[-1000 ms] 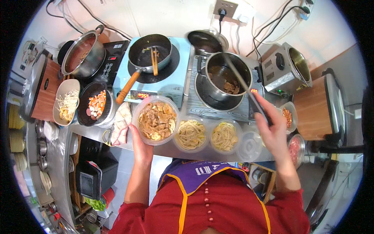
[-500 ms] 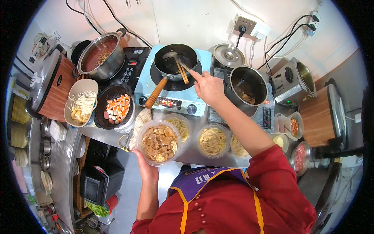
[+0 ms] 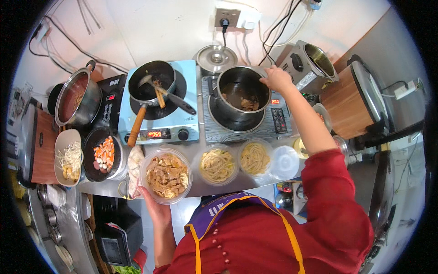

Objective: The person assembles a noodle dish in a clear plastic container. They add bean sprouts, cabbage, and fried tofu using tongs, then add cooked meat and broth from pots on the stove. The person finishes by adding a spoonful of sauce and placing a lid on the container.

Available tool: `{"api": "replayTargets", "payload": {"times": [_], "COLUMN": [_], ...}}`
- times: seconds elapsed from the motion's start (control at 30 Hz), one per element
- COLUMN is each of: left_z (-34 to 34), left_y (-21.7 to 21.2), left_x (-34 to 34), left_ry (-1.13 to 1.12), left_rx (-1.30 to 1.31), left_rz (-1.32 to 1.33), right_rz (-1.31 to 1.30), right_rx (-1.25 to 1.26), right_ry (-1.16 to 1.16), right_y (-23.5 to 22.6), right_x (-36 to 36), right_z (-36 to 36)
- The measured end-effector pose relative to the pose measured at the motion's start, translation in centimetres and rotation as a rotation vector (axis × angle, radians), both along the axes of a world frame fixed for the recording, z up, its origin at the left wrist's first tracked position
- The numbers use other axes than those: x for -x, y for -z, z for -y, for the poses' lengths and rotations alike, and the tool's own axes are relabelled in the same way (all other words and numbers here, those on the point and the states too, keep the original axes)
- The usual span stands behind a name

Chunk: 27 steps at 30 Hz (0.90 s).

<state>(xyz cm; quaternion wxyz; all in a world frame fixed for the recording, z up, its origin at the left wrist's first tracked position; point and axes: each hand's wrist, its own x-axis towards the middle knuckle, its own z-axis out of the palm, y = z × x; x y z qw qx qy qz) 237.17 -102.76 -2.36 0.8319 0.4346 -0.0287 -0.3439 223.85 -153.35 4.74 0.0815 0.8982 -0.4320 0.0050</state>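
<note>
Left hand (image 3: 153, 204) holds bowl (image 3: 166, 175); right hand (image 3: 277, 78) at pot (image 3: 242, 92).

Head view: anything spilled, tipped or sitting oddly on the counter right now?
No spill shows. Two things stand out: the round tub of noodles and meat hangs over the counter's front edge, propped by the left hand, and a ladle lies across the pan rim, handle sticking out. The right hand is at the pot rim.

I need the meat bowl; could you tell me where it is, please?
In the head view, the meat bowl sits at the counter's front edge, held by the left hand, left of two noodle bowls.
</note>
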Motion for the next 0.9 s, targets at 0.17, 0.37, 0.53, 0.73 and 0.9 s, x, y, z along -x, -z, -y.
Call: {"api": "replayTargets", "payload": {"times": [0.17,0.37,0.53,0.73,0.9], "left_z": [2.7,5.1,5.2,6.1,7.4], "left_y": [-0.7,-0.8,-0.9,-1.3,-1.7], "left_x": [2.1,3.5,4.1,3.9,4.2], "left_ry": [0.018,0.043,-0.037,0.004,0.099], "left_rx": [-0.029,-0.094,-0.118,-0.121,-0.053], "left_rz": [0.084,0.031,0.019,0.01,0.056], "right_rz": [0.008,0.133,0.431,0.394,0.356], "right_rx": [-0.444,-0.766,-0.878,-0.457,-0.307], "right_ry": [-0.135,-0.173,0.051,-0.077,-0.099], "right_y": [1.5,2.8,3.5,2.4,-0.7], "right_x": [2.1,2.4,6.0,4.8,6.1], "right_z": [4.2,5.2,2.5,0.0,-1.2]}}
